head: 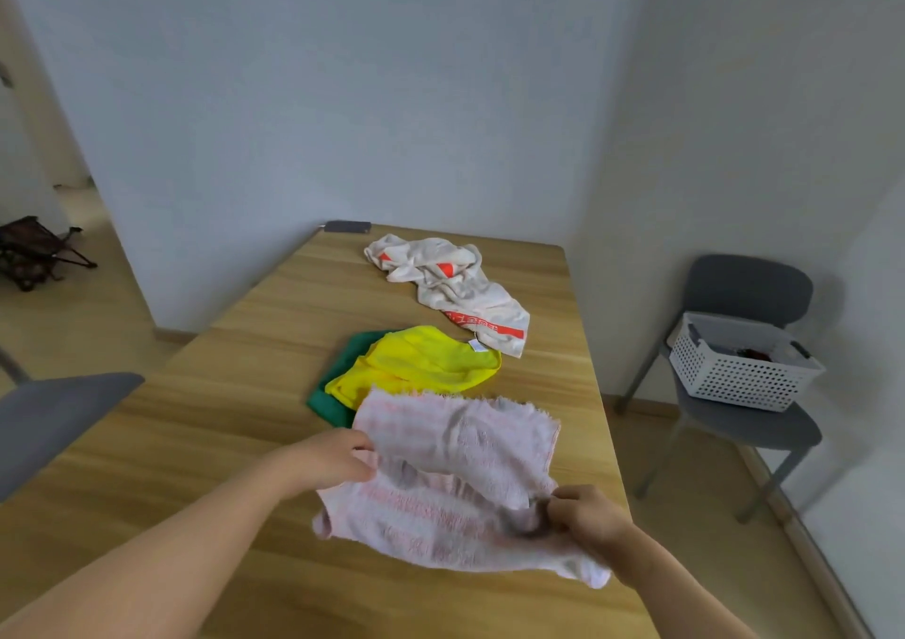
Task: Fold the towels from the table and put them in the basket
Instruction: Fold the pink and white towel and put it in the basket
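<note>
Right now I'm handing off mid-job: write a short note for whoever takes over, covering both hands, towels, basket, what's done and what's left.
Hands: left hand pinches the pink towel at its left edge; right hand grips its near right edge. It lies half spread at the near end of the table.
The yellow towel lies on the green towel just behind it, both unfolded. The white towel with red print is crumpled at the far end.
The basket sits on the grey chair right of the table; something dark is inside, unclear what.
Done: no folded towel visible. Left: fold all four, load the basket.
</note>
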{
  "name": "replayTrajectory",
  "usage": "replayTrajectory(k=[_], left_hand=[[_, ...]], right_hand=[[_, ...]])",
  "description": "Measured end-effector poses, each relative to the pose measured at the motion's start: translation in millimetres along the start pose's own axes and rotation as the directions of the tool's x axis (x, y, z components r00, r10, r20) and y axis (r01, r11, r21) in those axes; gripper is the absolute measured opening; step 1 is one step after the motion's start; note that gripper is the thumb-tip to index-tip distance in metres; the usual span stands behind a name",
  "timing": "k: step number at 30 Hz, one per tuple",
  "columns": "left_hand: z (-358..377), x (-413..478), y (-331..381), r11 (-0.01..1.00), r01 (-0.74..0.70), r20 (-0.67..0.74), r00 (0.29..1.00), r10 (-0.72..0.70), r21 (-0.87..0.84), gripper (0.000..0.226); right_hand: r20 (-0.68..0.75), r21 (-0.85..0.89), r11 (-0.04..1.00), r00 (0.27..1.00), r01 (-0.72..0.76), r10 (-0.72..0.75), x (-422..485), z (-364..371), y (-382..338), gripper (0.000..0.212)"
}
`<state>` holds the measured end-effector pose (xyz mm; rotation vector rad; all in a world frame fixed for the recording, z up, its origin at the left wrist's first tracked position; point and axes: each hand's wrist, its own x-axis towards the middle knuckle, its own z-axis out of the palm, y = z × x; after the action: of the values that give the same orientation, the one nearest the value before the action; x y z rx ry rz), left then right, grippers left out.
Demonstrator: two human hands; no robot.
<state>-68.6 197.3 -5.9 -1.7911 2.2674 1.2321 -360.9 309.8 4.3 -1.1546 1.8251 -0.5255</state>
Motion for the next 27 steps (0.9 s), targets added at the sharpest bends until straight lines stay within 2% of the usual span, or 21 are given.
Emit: replayTrajectory(k=[2, 4, 8, 10, 12, 16, 18, 22, 25, 27], left_hand=[[3, -2, 1, 1.0, 0.003, 0.002, 1.0, -0.003, -0.011, 0.036], [3, -2, 2, 1.0, 0.005, -0.052, 0.999, -0.006, -0.01, 0.033], [0, -3, 5, 0.998, -0.017, -0.138, 0.99, 0.025, 0.059, 0.008], [-4, -4, 6, 0.989, -0.035, -0.187, 0.98, 0.062, 0.144, 0.016], [-7, -2, 3, 0.987, -0.036, -0.259, 0.963, 0.077, 0.16, 0.024], [-16, 5, 2, 0.992, -0.041, -0.473, 0.876, 0.093, 0.119, 0.009], [-20, 10, 6, 0.99, -0.001, -0.546, 0.834, 0.08, 0.143, 0.009], [-29, 30, 8, 0.984, -0.009, -0.606, 0.787, 0.117, 0.179, 0.029], [-36, 51, 9, 0.97, 0.006, -0.638, 0.754, 0.155, 0.242, 0.03], [-40, 65, 12, 0.982, -0.019, -0.676, 0.722, 0.145, 0.19, 0.029]], right_hand=[[0.005, -0.007, 1.0, 1.0, -0.008, 0.008, -3, 1, 1, 0.011], [-0.035, 0.015, 1.0, 0.999, -0.012, 0.012, -1, 2, 4, 0.013], [-0.207, 0.027, 1.0, 0.978, 0.007, -0.001, 12, 2, 11, 0.01], [-0.299, 0.024, 0.999, 0.954, 0.036, -0.027, 15, 1, 10, 0.009], [-0.371, -0.027, 0.998, 0.926, 0.062, -0.067, 19, -1, 7, 0.014], [-0.481, -0.113, 0.989, 0.866, 0.096, -0.139, 31, -5, -2, 0.015], [-0.534, -0.131, 0.986, 0.832, 0.098, -0.154, 41, -6, -4, 0.016], [-0.608, -0.073, 0.996, 0.79, 0.041, -0.077, 62, -8, -11, 0.019], [-0.633, 0.017, 0.999, 0.774, 0.038, -0.018, 80, -8, -19, 0.022], [-0.659, 0.067, 0.996, 0.752, 0.053, 0.004, 89, -9, -25, 0.024]])
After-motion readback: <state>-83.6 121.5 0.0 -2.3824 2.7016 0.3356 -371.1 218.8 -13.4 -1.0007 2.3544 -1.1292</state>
